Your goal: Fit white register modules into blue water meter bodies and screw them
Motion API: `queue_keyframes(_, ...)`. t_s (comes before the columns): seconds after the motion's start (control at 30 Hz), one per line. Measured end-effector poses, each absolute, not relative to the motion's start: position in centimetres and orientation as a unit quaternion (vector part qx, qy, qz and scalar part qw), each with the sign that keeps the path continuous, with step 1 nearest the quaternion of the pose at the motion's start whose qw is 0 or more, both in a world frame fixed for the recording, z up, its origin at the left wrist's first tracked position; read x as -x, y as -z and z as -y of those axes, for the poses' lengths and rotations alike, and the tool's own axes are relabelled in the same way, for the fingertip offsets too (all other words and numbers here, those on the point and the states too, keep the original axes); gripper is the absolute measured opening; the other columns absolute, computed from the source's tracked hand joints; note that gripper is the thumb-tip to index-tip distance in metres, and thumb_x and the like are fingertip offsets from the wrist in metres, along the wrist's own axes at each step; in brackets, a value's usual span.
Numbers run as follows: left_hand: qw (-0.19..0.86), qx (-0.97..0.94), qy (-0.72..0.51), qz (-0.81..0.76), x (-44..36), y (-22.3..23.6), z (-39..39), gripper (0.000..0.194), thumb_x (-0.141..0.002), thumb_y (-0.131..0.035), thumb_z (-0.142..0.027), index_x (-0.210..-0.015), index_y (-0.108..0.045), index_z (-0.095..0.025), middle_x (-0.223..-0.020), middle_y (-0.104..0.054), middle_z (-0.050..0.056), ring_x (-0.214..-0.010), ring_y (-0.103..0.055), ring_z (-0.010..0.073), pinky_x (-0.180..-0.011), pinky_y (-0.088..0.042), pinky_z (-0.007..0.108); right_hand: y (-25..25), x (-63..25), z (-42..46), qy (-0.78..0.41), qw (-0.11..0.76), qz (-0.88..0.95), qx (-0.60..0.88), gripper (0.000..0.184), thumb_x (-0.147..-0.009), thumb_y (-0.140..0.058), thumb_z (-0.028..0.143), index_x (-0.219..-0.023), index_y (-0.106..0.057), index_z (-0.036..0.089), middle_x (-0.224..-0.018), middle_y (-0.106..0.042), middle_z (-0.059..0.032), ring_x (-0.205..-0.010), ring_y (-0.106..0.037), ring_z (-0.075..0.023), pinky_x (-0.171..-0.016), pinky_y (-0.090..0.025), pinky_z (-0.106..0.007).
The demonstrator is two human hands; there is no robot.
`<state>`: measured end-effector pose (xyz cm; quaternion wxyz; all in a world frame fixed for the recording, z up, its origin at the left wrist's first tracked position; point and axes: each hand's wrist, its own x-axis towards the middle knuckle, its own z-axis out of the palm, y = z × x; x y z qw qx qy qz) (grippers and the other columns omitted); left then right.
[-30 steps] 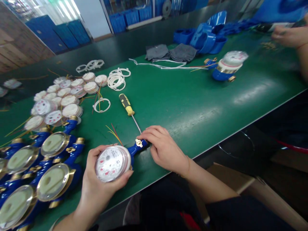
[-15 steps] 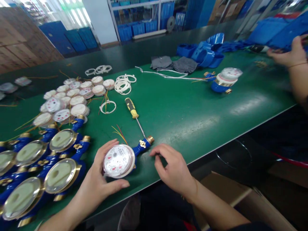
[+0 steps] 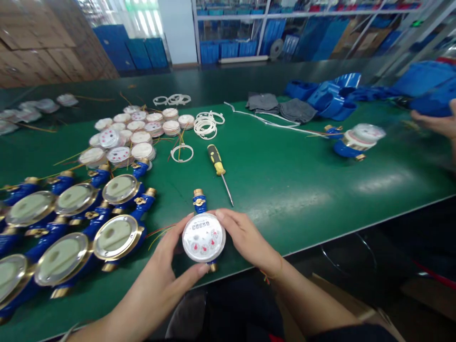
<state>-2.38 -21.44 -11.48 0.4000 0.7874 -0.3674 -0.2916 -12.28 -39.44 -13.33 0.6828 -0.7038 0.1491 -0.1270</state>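
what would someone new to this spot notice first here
Probably the white-faced meter at the near edge of the green table, with the left hand and right hand around it. Next, the blue and brass meter bodies crowded at the lower left, with a cluster of white dials just behind them. The yellow and black screwdriver also stands out, lying beyond the hands.

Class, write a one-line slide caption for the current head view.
Two bare hands steady a round-dialled meter on a green bench, a screwdriver lying just beyond.
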Motion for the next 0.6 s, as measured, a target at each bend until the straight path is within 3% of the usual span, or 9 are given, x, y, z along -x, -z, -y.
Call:
queue_keyframes(0.13, 0.381, -0.781, 0.313, 0.383, 1.3, 11.3, 21.7, 0.064, -0.084, -0.065, -0.049, -0.139, -0.036, -0.034, -0.145, -0.047, 0.003, -0.132, -0.047, 0.0262, -0.115, -0.035, 0.054, 13.1, 11.4, 39.8, 0.096, 0.696, -0.192, 0.685, 0.04, -0.093, -0.051, 0.05, -0.088, -0.069, 0.016, -0.08, -0.066, -0.0007, -0.076, -0.058, -0.0136, -0.069, -0.043, -0.024)
queue_keyframes(0.4, 0.4, -0.762, 0.334, 0.385, 0.8, 11.6, 21.7, 0.064, -0.081, -0.07, -0.044, -0.137, -0.039, -0.033, -0.142, -0.051, 0.002, -0.129, -0.051, 0.0238, -0.112, -0.041, 0.045, 13.3, 11.5, 39.7, 0.086, 0.73, -0.207, 0.645, 0.037, -0.089, -0.057, 0.05, -0.098, -0.071, 0.017, -0.091, -0.071, -0.0034, -0.088, -0.062, -0.0165, -0.08, -0.046, -0.028)
queue_keyframes(0.6, 0.35, -0.779, 0.299, 0.426, -0.3, 10.8, 22.1, 0.064, -0.073, -0.076, -0.051, -0.129, -0.049, -0.037, -0.129, -0.064, -0.003, -0.118, -0.061, 0.0239, -0.105, -0.048, 0.041, 13.0, 11.3, 40.1, 0.068, 0.718, -0.206, 0.661, 0.035, -0.089, -0.057, 0.049, -0.098, -0.072, 0.018, -0.094, -0.072, -0.0036, -0.087, -0.063, -0.0167, -0.08, -0.047, -0.029)
